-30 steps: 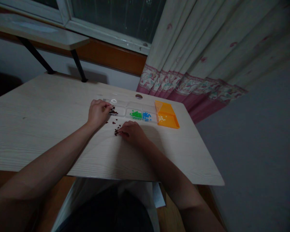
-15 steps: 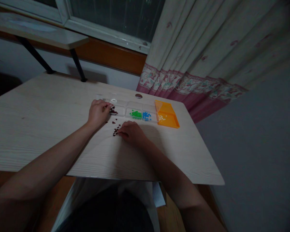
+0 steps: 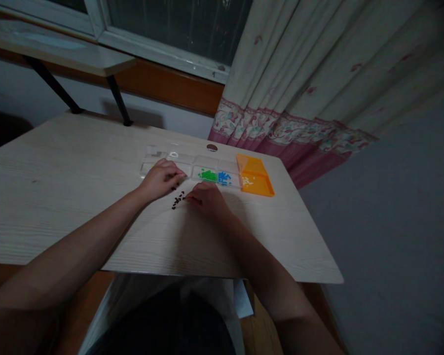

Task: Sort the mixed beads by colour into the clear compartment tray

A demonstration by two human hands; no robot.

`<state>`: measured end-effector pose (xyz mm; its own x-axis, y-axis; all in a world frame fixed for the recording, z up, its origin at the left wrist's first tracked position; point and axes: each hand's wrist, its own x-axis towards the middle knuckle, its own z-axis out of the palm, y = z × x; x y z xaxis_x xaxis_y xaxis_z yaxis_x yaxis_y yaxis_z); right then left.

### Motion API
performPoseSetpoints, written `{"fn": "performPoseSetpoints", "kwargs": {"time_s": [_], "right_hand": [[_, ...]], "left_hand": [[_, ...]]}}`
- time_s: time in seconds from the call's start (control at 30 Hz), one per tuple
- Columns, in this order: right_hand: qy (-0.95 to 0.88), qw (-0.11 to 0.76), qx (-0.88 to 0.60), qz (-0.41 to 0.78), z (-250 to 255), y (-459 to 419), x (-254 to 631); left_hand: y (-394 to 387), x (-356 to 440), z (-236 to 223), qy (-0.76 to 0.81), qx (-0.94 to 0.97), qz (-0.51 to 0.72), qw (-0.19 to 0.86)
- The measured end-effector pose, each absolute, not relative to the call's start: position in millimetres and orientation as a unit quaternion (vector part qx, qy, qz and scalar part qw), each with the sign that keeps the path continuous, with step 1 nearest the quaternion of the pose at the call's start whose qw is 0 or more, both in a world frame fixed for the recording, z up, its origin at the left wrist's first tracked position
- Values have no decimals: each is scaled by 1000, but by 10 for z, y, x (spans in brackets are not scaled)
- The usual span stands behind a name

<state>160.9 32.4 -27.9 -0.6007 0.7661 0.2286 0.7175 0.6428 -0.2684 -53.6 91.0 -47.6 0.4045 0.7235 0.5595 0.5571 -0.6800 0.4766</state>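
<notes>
Small dark brown beads (image 3: 177, 199) lie loose on the table in front of the clear case. My right hand (image 3: 207, 201) is at their right edge, thumb and forefinger closed in a pinch; anything between the tips is too small to make out. My left hand (image 3: 162, 181) hovers over the near left part of the clear compartment case (image 3: 186, 170), its fingertips pinched together and pointing right. It hides the compartment with dark beads. Green beads (image 3: 208, 175) and blue beads (image 3: 224, 178) lie in separate compartments of the case.
At the case's right end stands an open orange box (image 3: 261, 185) with white beads (image 3: 247, 181) by its left side. A round brown-and-white item (image 3: 212, 148) lies behind the case. A raised shelf (image 3: 107, 65) on black legs stands back left; a curtain (image 3: 277, 123) hangs behind.
My left hand has moved right and slightly nearer, now covering the dark beads in the case. My right hand has shifted slightly right and away from me, still pinched.
</notes>
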Motion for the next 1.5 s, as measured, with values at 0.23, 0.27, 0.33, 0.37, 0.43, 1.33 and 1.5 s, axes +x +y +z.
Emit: {"fn": "performPoseSetpoints", "kwargs": {"time_s": [0.23,0.27,0.33,0.37,0.43,1.33,1.5], "right_hand": [[-862,216,-458,6,-295,362,1731],[-860,223,-459,-1,-299,363,1737],[-858,236,-457,-12,-301,359,1742],[-857,242,-455,-17,-300,356,1741],[-855,250,-454,-23,-296,346,1738],[-882,108,-458,28,-330,300,1435],[-874,140,-463,44,-341,306,1460]], "left_hand": [[860,-486,-449,293,883,333,154],[855,-482,-452,288,884,330,160],[845,-476,-456,283,884,330,172],[840,-473,-457,281,884,330,177],[828,-464,-451,276,883,331,186],[984,-591,-486,504,757,413,57],[989,-607,-493,520,745,416,49]]}}
